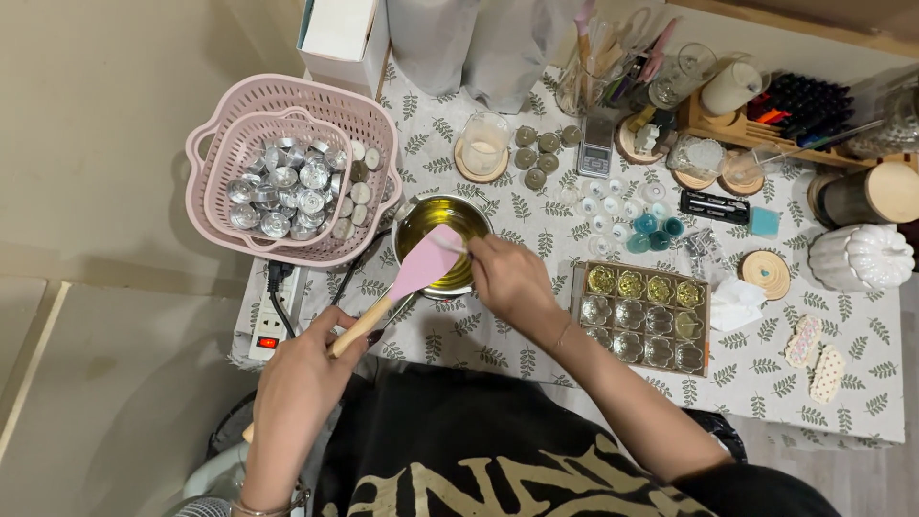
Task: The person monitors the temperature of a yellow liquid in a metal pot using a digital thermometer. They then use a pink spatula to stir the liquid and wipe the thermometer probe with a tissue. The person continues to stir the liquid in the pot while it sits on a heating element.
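Spatula [407, 282], pink-bladed with a pale wooden handle, slants over the near rim of a small metal pot [440, 239] of clear yellow liquid; the pot stands on the worktop [766, 383], which wears a white cloth printed with green leaf sprigs; seen from above, looking down past a black top with pale lettering. The left hand [306, 369] has its fingers closed round the lower end of the handle, blade raised toward the pot; the right hand [507, 278] hovers at the pot's right edge, fingers pinched shut on a thin pale stick [448, 245] that crosses the blade's tip, though what exactly it is cannot be told.

Left of the pot sits a pink plastic basket [369, 124] nested inside a second one, heaped with small silver tealight cups [282, 187]; below it a white power strip [270, 321] with a red lit switch lies at the worktop's edge, a black cord running up from it. Right of the hands lies a cardboard tray [580, 311] of ornate shaped moulds, the back row golden, the rest clear; beyond it a crumpled white tissue [735, 304], a round wooden coaster [766, 275] and a white ribbed pumpkin-shaped jar [860, 257]. Farther back stand a small digital scale [595, 144], a clear cup [484, 139] on a wooden disc, several small round dark-green candles [538, 153] and a glass jar of tools [598, 67].
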